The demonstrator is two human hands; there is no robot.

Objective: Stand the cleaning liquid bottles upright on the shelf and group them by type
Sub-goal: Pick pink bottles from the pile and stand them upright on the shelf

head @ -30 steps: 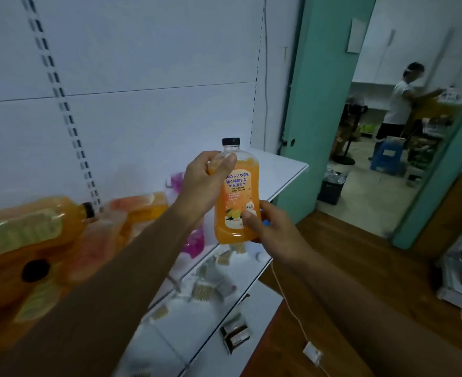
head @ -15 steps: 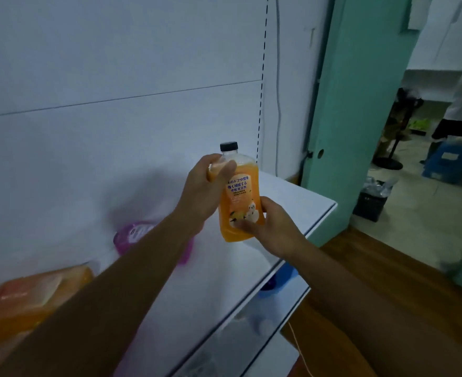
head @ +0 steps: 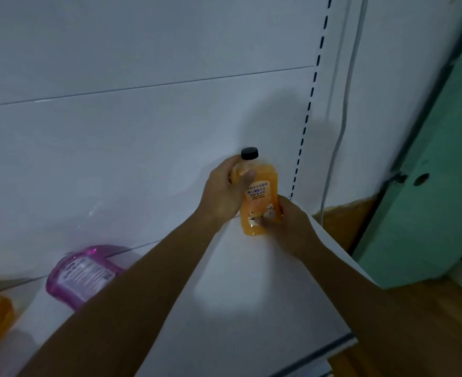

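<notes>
Head view: both hands hold the orange bottle upright near the shelf's back right corner, cap up. Left hand wraps its shoulder; right hand grips its lower side. Pink bottle lies tipped toward the left.

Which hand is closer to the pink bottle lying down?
Left. The left hand grips the orange bottle on the side facing the pink bottle; the right hand holds its far side.
</notes>
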